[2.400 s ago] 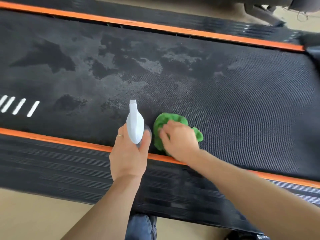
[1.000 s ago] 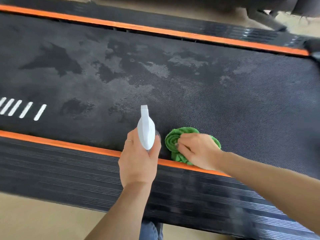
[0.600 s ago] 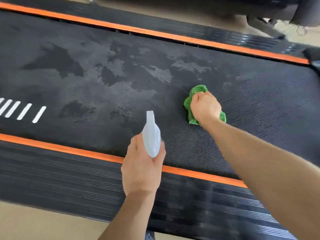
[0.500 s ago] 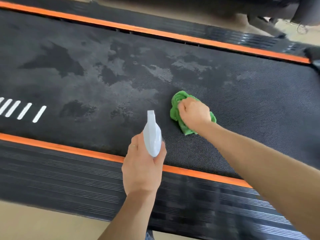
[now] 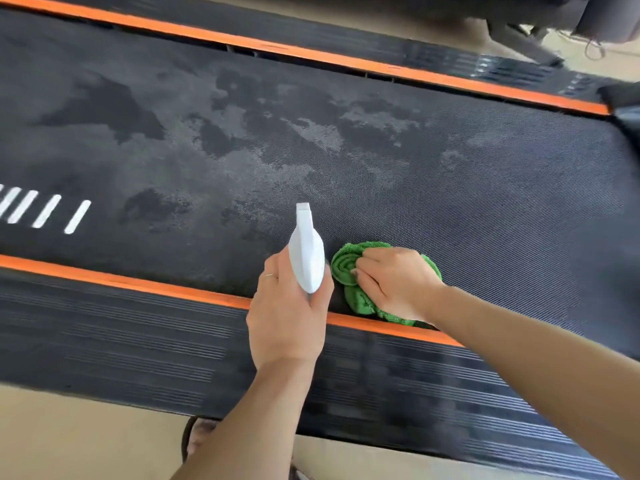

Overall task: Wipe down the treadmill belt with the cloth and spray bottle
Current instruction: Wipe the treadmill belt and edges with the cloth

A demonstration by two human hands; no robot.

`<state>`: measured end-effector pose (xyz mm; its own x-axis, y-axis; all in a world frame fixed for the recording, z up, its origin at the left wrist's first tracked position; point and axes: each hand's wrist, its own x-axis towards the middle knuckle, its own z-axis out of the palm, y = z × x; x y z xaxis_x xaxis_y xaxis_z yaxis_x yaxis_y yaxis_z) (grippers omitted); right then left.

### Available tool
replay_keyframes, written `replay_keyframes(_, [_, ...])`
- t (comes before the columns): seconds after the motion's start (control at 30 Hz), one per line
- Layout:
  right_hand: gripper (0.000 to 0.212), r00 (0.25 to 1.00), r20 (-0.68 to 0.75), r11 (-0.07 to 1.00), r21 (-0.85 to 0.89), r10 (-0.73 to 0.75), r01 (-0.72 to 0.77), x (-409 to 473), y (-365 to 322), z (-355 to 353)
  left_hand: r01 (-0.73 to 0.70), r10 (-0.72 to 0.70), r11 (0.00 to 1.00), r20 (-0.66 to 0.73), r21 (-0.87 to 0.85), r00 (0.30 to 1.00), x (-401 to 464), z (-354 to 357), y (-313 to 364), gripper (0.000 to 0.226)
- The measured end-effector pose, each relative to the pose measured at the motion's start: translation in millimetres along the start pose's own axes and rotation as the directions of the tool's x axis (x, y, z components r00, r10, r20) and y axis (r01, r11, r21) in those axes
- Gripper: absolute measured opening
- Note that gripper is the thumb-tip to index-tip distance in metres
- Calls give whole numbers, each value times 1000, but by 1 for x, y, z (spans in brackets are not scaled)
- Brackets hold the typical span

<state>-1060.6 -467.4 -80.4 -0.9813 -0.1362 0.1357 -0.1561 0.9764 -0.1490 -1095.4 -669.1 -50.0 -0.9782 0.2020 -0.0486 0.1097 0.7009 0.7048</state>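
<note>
The right hand is down on the crumpled green terry cloth, fingers curled over the top and gripping it, pressing the wad onto the black textured treadmill belt. The cloth sits at the near edge of the belt, its lower fold touching the near orange side strip. Part of the cloth bulges out to the left of the knuckles in a rolled fold, and a thin green edge shows below the wrist.

Just beside it, the left hand is wrapped around the white plastic spray bottle, fingers closed round the neck, a thin ring on one finger. The bottle's nozzle points away from the person, out over the belt, and the bottle is held above the surface, not resting on it. The two hands are close together, the bottle head just left of the cloth.

Across the middle of the belt spread patchy dark and pale blotches, wet-looking. To the far left, a row of slanted white stripes is printed on the belt. The ribbed black foot rail runs along the near side, and a second orange strip lines the far side. Beige floor shows below, with a sandalled foot peeking in by the left forearm.
</note>
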Motion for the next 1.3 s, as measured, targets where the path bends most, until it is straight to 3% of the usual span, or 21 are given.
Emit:
replay_keyframes(0.1, [37, 999, -38, 999, -43, 9, -10, 20, 17, 4, 7, -8, 1000, -19, -8, 1000, 0, 2, -1, 56])
replay_keyframes(0.17, [38, 970, -61, 966, -98, 234, -239, 49, 39, 3, 47, -47, 999, -17, -8, 999, -1, 3, 0, 56])
replay_keyframes(0.23, [40, 875, -92, 873, -75, 474, -481, 88, 67, 5, 84, -85, 995, -28, -47, 996, -1, 3, 1, 56])
replay_keyframes(0.33, [37, 785, -80, 786, -34, 614, -618, 137, 85, 8, 75, -79, 995, -47, -70, 996, -5, 1, 3, 48])
replay_keyframes(0.4, [36, 780, -89, 784, 3, 619, -621, 152, 80, 13, 113, -118, 988, -45, -102, 992, -3, 1, 3, 43])
replay_keyframes(0.47, [38, 831, -62, 834, 29, 552, -552, 142, 62, 13, 134, -139, 985, -38, -111, 990, -3, -1, 5, 44])
replay_keyframes(0.57, [37, 946, 18, 943, 65, 325, -325, 92, 17, 8, 152, -155, 983, -30, -102, 987, -2, -4, 7, 42])
replay_keyframes(0.63, [35, 979, 45, 975, 98, 197, -200, 53, -3, 4, 147, -150, 985, -19, -90, 989, -2, -5, 6, 41])
replay_keyframes(0.73, [32, 1000, 25, 994, 113, 8, -11, 29, 1, 2, 194, -196, 974, -7, -117, 981, -2, -6, 7, 42])
replay_keyframes(0.83, [35, 971, 2, 970, 53, -239, 239, 48, 24, 3, 210, -213, 969, -4, -128, 977, -2, -5, 7, 45])
replay_keyframes(0.87, [36, 976, -9, 976, 13, -216, 217, 64, 36, 2, 217, -218, 967, 2, -131, 976, -1, -5, 7, 47])
replay_keyframes(0.93, [40, 997, -48, 996, -65, 58, -62, 105, 63, 1, 253, -254, 956, 17, -146, 967, -3, -5, 9, 47])
replay_keyframes(1.0, [40, 911, -48, 909, -64, 411, -413, 143, 86, 2, 265, -265, 951, 19, -158, 964, -3, -7, 11, 47])
replay_keyframes(1.07, [40, 832, -2, 832, -35, 555, -554, 167, 82, 5, 258, -260, 955, 9, -147, 966, -2, -7, 10, 44])
replay_keyframes(1.13, [39, 859, -10, 859, -4, 513, -513, 165, 55, 9, 246, -246, 961, 12, -124, 969, -3, -6, 10, 41])
replay_keyframes(1.2, [37, 926, 19, 924, 59, 378, -379, 140, 24, 12, 214, -214, 972, 10, -97, 977, -2, -5, 9, 43])
replay_keyframes(1.3, [36, 960, 36, 947, 157, 276, -279, 87, -4, 11, 210, -215, 958, -4, -193, 977, -3, -6, 5, 41])
